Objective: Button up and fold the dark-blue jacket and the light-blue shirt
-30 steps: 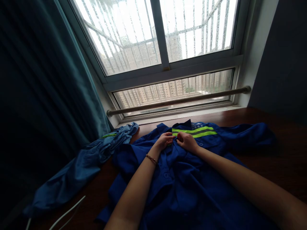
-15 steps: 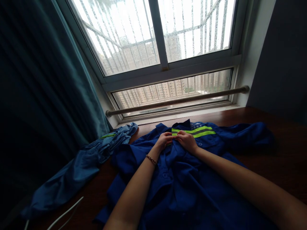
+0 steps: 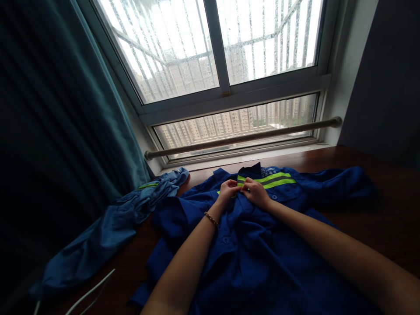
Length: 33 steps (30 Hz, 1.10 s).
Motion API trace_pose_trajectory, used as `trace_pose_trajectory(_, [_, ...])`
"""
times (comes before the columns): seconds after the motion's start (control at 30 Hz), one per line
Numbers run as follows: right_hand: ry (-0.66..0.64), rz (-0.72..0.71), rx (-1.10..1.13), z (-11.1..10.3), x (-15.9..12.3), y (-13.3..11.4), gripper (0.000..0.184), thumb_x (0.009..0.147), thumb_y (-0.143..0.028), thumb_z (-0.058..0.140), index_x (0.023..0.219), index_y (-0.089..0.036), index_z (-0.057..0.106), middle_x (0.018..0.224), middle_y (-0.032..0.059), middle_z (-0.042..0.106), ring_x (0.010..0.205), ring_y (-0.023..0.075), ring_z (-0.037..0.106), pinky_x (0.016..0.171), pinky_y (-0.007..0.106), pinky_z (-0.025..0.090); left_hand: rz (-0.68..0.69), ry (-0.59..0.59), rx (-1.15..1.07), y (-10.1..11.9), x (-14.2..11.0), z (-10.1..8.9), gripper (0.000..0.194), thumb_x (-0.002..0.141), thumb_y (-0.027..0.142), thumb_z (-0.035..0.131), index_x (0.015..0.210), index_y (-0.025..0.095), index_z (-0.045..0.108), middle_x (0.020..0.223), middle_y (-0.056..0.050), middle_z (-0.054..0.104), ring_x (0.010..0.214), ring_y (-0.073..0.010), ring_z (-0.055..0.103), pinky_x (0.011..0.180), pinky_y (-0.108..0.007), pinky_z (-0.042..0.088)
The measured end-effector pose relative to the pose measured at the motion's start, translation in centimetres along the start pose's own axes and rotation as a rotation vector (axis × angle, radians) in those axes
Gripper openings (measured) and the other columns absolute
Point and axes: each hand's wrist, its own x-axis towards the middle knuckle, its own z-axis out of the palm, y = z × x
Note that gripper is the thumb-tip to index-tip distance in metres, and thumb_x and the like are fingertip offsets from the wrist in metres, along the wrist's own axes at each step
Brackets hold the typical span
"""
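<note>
A dark blue work shirt [image 3: 259, 258] with a yellow-green reflective stripe [image 3: 275, 179] lies spread on the dark wooden table [image 3: 393, 218], collar towards the window. My left hand [image 3: 228, 190], with a beaded bracelet on its wrist, pinches the shirt's front edge just below the collar. My right hand [image 3: 256, 191] pinches the facing edge right beside it, fingertips almost touching. Both hands are closed on the fabric at the top of the placket.
A second, lighter blue garment [image 3: 108, 232] lies crumpled at the left by a teal curtain [image 3: 65, 131]. A white cable [image 3: 88, 293] runs over the table's near left corner. A metal rail [image 3: 243, 138] crosses the window sill behind the shirt.
My hands have drawn closer together near the collar, and the left hand has closed tighter on the fabric. A bit more reflective stripe shows at the left.
</note>
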Motion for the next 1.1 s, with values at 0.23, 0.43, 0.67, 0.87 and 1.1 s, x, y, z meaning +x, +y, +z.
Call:
trace_pose_trajectory(0.23, [0.001, 0.080, 0.056, 0.0, 0.3, 0.3, 0.011, 0.075, -0.020, 0.062, 0.065, -0.016, 0.060, 0.076, 0.0013, 0.054, 0.067, 0.0132, 0.054, 0.061, 0.023, 0.039, 0.194, 0.038, 0.140, 0.3, -0.3, 0.5, 0.027, 0.055, 0.017, 0.072, 0.075, 0.013, 0.056, 0.064, 0.000, 0.060, 0.063, -0.0125, 0.057, 0.059, -0.023, 0.044])
trace_pose_trajectory(0.43, [0.021, 0.135, 0.098, 0.0, 0.4, 0.4, 0.011, 0.075, -0.022, 0.062, 0.065, -0.017, 0.060, 0.073, 0.0015, 0.057, 0.068, 0.0141, 0.054, 0.063, 0.024, 0.040, 0.334, 0.100, 0.307, 0.7, -0.9, 1.0, 0.019, 0.062, 0.020, 0.067, 0.076, 0.014, 0.057, 0.069, -0.002, 0.060, 0.067, -0.0138, 0.058, 0.062, -0.025, 0.045])
trace_pose_trajectory(0.67, [0.109, 0.176, 0.150, 0.2, 0.3, 0.6, 0.007, 0.073, -0.021, 0.060, 0.073, -0.017, 0.054, 0.071, 0.0003, 0.055, 0.064, 0.0143, 0.053, 0.060, 0.024, 0.041, 0.483, 0.135, 0.440, 1.0, -1.4, 1.7, 0.012, 0.069, 0.023, 0.061, 0.078, 0.015, 0.058, 0.074, -0.003, 0.061, 0.071, -0.0139, 0.057, 0.064, -0.025, 0.044])
trace_pose_trajectory(0.87, [0.213, 0.144, 0.146, 0.0, 0.2, 0.5, 0.047, 0.070, -0.016, 0.058, 0.116, -0.021, 0.046, 0.104, 0.0058, 0.049, 0.075, 0.0165, 0.054, 0.066, 0.027, 0.046, 0.543, 0.101, 0.459, 1.3, -1.8, 2.1, 0.008, 0.070, 0.020, 0.059, 0.077, 0.016, 0.058, 0.074, -0.002, 0.061, 0.071, -0.0138, 0.057, 0.069, -0.027, 0.045])
trace_pose_trajectory(1.1, [0.199, 0.125, 0.058, -0.1, 0.1, 0.4, 0.049, 0.074, -0.014, 0.050, 0.122, -0.023, 0.044, 0.111, 0.0072, 0.045, 0.083, 0.0197, 0.053, 0.069, 0.028, 0.045, 0.560, -0.003, 0.427, 2.8, -2.7, 3.0, 0.007, 0.070, 0.017, 0.058, 0.077, 0.016, 0.059, 0.076, -0.002, 0.061, 0.075, -0.0133, 0.058, 0.074, -0.027, 0.045])
